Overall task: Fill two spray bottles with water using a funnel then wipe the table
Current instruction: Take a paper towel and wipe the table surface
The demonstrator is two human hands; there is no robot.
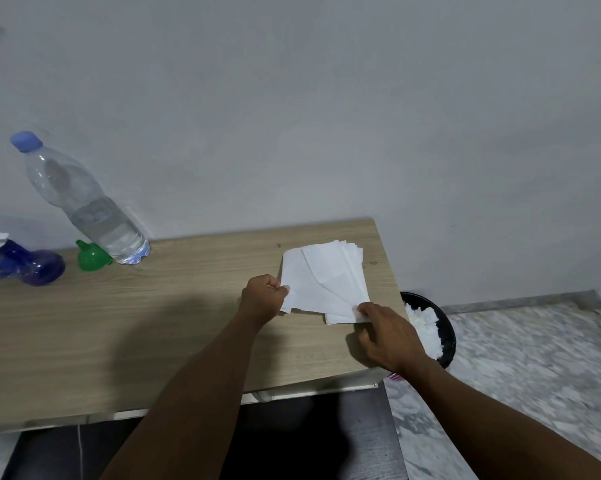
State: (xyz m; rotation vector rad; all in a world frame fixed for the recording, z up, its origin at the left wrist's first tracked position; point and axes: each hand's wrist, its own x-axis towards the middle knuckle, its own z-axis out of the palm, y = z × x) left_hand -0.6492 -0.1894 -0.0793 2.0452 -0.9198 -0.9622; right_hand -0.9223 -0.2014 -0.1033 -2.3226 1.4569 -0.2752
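A stack of white paper napkins [326, 271] lies near the right end of the wooden table [153, 306]. My left hand [262, 299] pinches the left edge of the top napkin, which is lifted and partly folded over. My right hand [385, 336] pinches the stack's near right corner. At the far left stand blue spray bottles [18, 263], cut off by the frame edge. A green funnel [91, 256] sits upside down beside a clear water bottle [84, 206] with a blue cap, holding water in its lower part.
A black bin [446, 337] with crumpled white paper inside stands on the marble floor just past the table's right end. A grey wall runs behind the table. Dark floor lies under the table's near edge.
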